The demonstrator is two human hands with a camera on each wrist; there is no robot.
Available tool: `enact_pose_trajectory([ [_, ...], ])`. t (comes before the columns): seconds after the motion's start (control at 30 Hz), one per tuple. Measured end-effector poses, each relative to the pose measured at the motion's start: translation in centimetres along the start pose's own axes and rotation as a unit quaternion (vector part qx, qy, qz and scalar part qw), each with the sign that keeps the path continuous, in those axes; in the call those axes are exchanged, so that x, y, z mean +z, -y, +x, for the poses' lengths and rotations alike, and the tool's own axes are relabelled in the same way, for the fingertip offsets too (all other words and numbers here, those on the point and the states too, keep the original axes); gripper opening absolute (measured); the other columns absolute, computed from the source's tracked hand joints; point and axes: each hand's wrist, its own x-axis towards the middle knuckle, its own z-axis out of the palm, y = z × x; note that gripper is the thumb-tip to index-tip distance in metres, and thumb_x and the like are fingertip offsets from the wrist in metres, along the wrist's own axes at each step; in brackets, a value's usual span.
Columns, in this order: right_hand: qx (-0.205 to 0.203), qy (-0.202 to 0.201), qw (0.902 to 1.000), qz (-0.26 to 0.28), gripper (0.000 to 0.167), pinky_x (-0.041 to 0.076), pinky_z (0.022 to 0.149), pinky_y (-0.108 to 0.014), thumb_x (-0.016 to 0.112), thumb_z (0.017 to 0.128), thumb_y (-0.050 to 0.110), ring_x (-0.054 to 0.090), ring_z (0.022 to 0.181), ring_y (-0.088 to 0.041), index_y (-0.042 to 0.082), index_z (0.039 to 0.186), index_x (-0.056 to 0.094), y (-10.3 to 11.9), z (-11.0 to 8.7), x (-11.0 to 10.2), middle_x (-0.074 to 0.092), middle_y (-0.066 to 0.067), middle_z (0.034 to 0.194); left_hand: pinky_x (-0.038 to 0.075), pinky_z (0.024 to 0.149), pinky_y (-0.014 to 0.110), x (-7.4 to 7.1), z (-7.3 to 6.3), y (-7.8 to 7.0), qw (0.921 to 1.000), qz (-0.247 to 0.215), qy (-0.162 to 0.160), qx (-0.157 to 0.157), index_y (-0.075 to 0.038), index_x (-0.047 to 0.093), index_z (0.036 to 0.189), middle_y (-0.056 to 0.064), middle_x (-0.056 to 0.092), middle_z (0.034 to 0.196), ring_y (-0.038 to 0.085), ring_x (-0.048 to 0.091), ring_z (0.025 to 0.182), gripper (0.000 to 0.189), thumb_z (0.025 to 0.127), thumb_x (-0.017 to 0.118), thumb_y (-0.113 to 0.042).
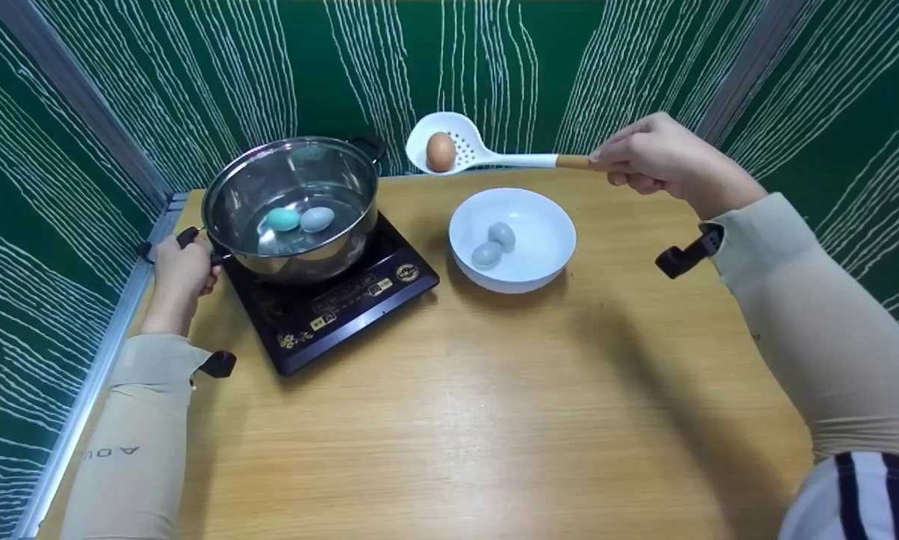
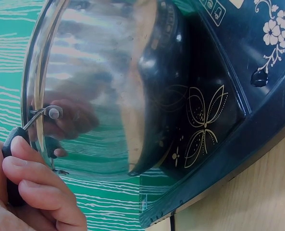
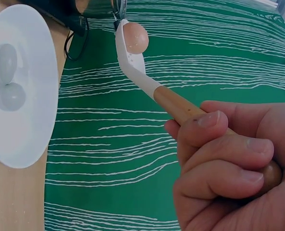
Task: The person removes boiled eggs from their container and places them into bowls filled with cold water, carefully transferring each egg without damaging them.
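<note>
My left hand (image 1: 179, 270) grips the black side handle (image 2: 15, 136) of a steel pot (image 1: 318, 259). A turquoise egg (image 1: 282, 219) and a pale blue egg (image 1: 317, 219) lie side by side at the pot's bottom. My right hand (image 1: 653, 159) has its fingers curled round the wooden handle (image 3: 180, 106) of a white slotted spoon (image 1: 520, 160). In the spoon's bowl rests a brown egg (image 1: 441, 152), held up behind a white bowl (image 1: 539, 240). Two pale eggs (image 1: 486, 255) touch each other inside that bowl.
Under the pot is a black induction cooker (image 1: 359, 307), set at an angle on the wooden table (image 1: 464, 420). Green walls (image 1: 494, 67) with white streaks enclose the table's back and sides. A dark cable (image 3: 80, 53) hangs behind the cooker.
</note>
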Motion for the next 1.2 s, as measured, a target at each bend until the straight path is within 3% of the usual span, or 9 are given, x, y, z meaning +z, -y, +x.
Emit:
enact_pose_trajectory([
  [0.07, 0.002, 0.001, 1.0, 0.0, 0.02, 0.034, 0.045, -0.024, 0.065, 0.109, 0.025, 0.04, 0.047, -0.011, 0.011, 0.112, 0.078, -0.5, -0.2, -0.2, 0.061, 0.001, 0.071, 0.047, 0.049, 0.021, 0.0, 0.0, 0.0, 1.0, -0.004, -0.003, 0.003, -0.016, 0.037, 0.117, -0.009, 0.053, 0.063, 0.004, 0.052, 0.049, 0.008, 0.11, 0.037, -0.022],
  [0.17, 0.016, 0.005, 0.9999, 0.002, 0.022, 0.035, 0.047, -0.024, 0.066, 0.109, 0.027, 0.042, 0.049, -0.011, 0.01, 0.117, 0.077, -1.3, -0.3, -0.5, 0.062, 0.001, 0.075, 0.047, 0.051, 0.021, 0.0, 0.0, 0.0, 1.0, -0.001, -0.002, 0.0, -0.018, 0.037, 0.118, -0.009, 0.054, 0.066, 0.004, 0.053, 0.051, 0.008, 0.112, 0.037, -0.023],
  [0.6, 0.026, 0.007, 0.9994, -0.022, 0.027, 0.041, 0.05, -0.023, 0.067, 0.109, 0.031, 0.046, 0.052, -0.011, 0.008, 0.121, 0.076, -5.1, -0.8, -1.7, 0.064, 0.003, 0.076, 0.049, 0.057, 0.021, 0.0, -0.2, -0.3, 0.9998, 0.013, 0.007, -0.013, -0.006, 0.029, 0.148, -0.008, 0.053, 0.076, 0.004, 0.053, 0.057, 0.04, 0.114, 0.034, -0.025],
  [0.7, 0.029, 0.009, 0.9992, -0.025, 0.026, 0.041, 0.051, -0.023, 0.067, 0.109, 0.031, 0.046, 0.052, -0.012, 0.009, 0.12, 0.076, -5.9, -0.9, -1.9, 0.064, 0.003, 0.076, 0.05, 0.058, 0.021, 0.0, -0.2, -0.4, 0.9997, 0.014, 0.008, -0.016, -0.008, 0.031, 0.145, -0.007, 0.053, 0.077, 0.005, 0.054, 0.058, 0.035, 0.114, 0.035, -0.025],
  [0.83, 0.033, 0.013, 0.9991, -0.025, 0.023, 0.04, 0.05, -0.023, 0.066, 0.11, 0.031, 0.045, 0.051, -0.011, 0.011, 0.116, 0.078, -7.0, -1.0, -2.1, 0.063, 0.003, 0.075, 0.05, 0.058, 0.021, -0.1, -0.1, -0.5, 0.9998, 0.008, 0.011, -0.017, -0.016, 0.036, 0.128, -0.008, 0.054, 0.076, 0.006, 0.054, 0.058, 0.017, 0.114, 0.036, -0.025],
  [0.97, 0.037, 0.016, 0.9984, -0.038, 0.026, 0.039, 0.049, -0.024, 0.065, 0.11, 0.029, 0.044, 0.05, -0.011, 0.008, 0.12, 0.077, -7.7, -1.1, -2.2, 0.062, 0.003, 0.074, 0.048, 0.052, 0.02, -0.1, 0.0, -0.4, 1.0, -0.004, 0.004, -0.004, -0.018, 0.038, 0.115, -0.009, 0.053, 0.068, 0.003, 0.053, 0.052, 0.005, 0.112, 0.037, -0.023],
  [1.2, 0.042, 0.022, 0.9973, -0.057, 0.03, 0.039, 0.05, -0.023, 0.065, 0.11, 0.027, 0.045, 0.053, -0.012, 0.003, 0.125, 0.075, -8.4, -1.3, -2.0, 0.064, 0.002, 0.077, 0.047, 0.049, 0.02, 0.0, -0.1, -0.2, 1.0, -0.003, -0.004, -0.002, -0.018, 0.038, 0.113, -0.01, 0.053, 0.064, 0.003, 0.051, 0.05, 0.005, 0.112, 0.036, -0.022],
])
